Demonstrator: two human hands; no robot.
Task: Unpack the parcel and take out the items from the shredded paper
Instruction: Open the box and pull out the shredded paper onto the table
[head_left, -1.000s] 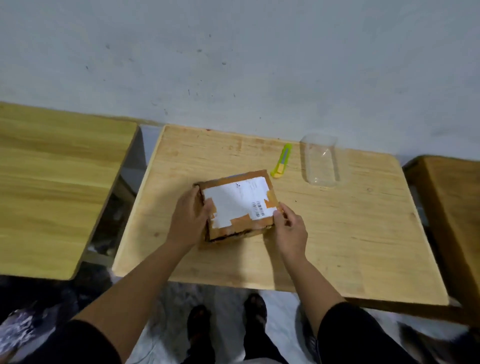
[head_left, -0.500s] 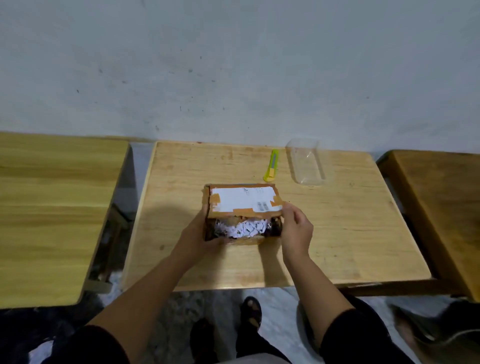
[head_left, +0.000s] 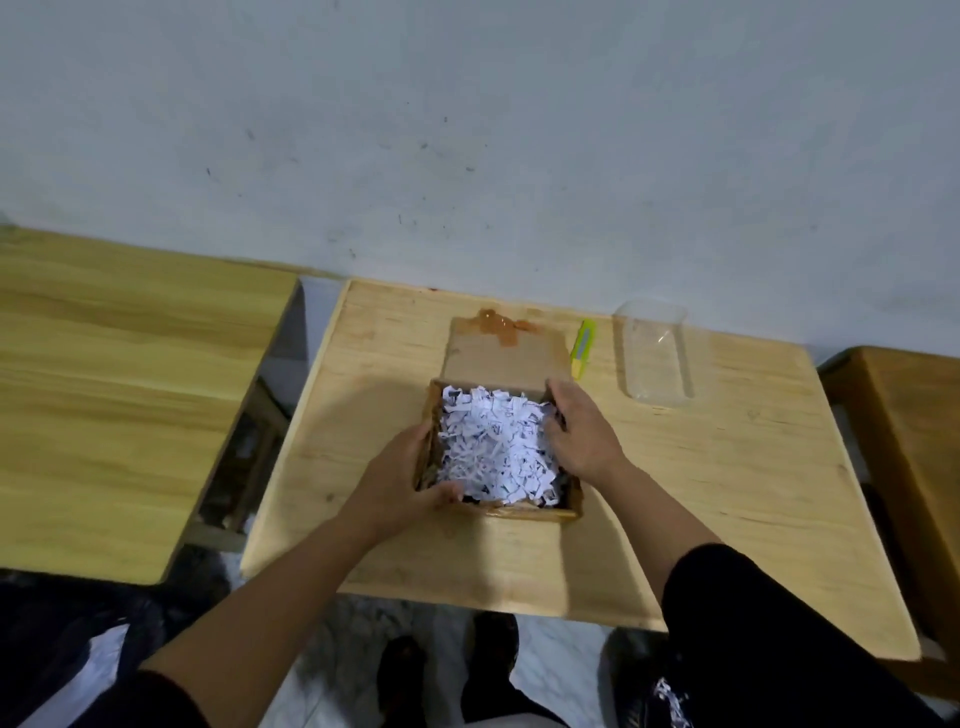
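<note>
A small brown cardboard parcel (head_left: 540, 513) stands open in the middle of the wooden table (head_left: 727, 467). Its lid (head_left: 501, 361) is folded back flat toward the wall. White shredded paper (head_left: 496, 447) fills the box to the rim and hides whatever lies under it. My left hand (head_left: 402, 480) grips the box's left wall and near corner, thumb over the rim. My right hand (head_left: 582, 434) rests on the right wall with its fingertips dipping into the paper at the edge.
A yellow-green utility knife (head_left: 582, 348) lies just behind the box on the right. A clear plastic container (head_left: 655, 358) lies further right. Another wooden table (head_left: 104, 389) stands to the left across a gap, a third (head_left: 904, 447) at the right.
The taped lid with the label has swung from closed to fully open and now lies back. The shredded paper is exposed. Both hands have moved from the lid's front to the box's sides.
</note>
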